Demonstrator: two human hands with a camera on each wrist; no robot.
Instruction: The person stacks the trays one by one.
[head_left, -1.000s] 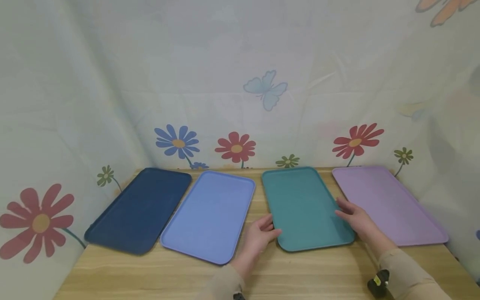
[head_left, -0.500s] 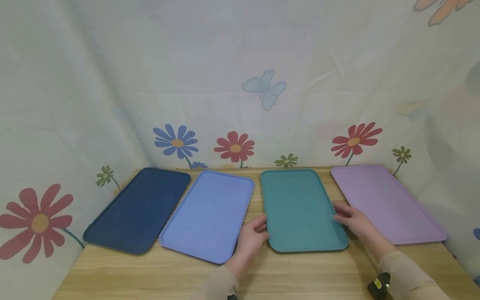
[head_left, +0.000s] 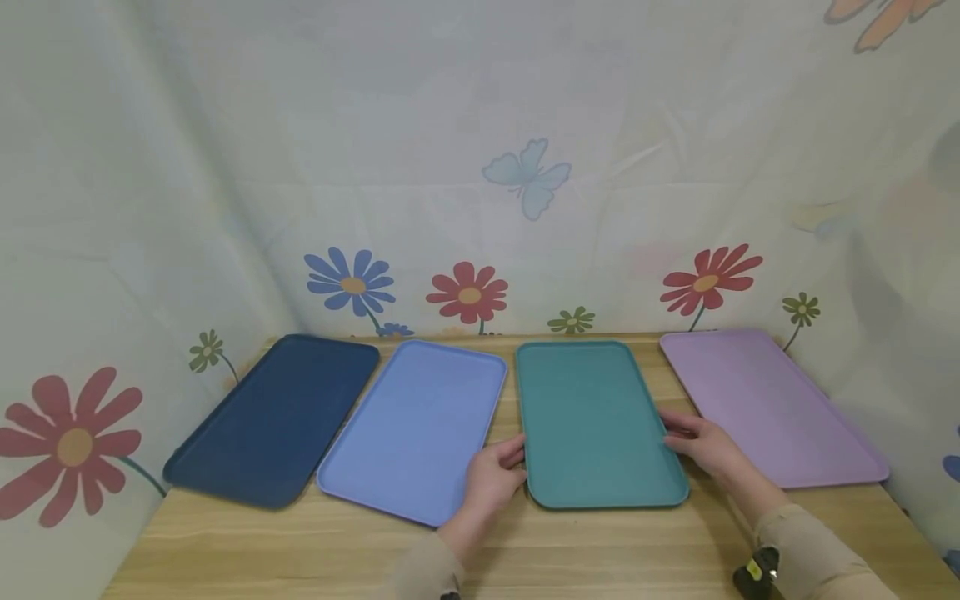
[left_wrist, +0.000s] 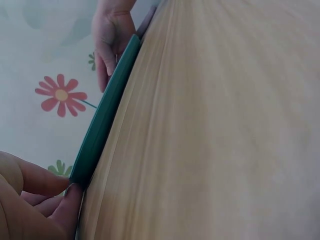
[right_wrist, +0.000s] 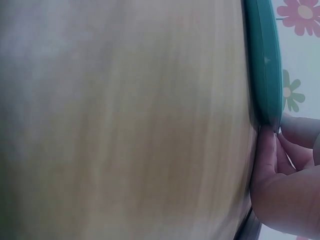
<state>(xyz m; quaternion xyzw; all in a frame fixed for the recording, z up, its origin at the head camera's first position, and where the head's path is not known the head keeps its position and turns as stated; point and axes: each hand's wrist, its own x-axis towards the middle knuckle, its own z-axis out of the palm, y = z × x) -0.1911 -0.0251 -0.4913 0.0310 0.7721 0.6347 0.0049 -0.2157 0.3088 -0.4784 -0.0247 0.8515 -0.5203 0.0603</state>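
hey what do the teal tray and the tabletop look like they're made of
The teal tray looks like molded plastic, matte, given its even color and rounded, raised rim. The tabletop looks like smooth wood or wood-print laminate: streaky grain shows, but I can't tell which.

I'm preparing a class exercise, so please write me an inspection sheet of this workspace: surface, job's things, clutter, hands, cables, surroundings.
Surface: wood-grain table.
Job's things: teal tray on the table between the hands; light blue tray and dark blue tray to its left, lilac tray to its right; nothing seen on any.
Clutter: nothing seen.
Hands: left hand at the teal tray's left edge, right hand at its right edge.
Cables: nothing seen.
Surroundings: pale backdrop printed with flowers and a blue butterfly.
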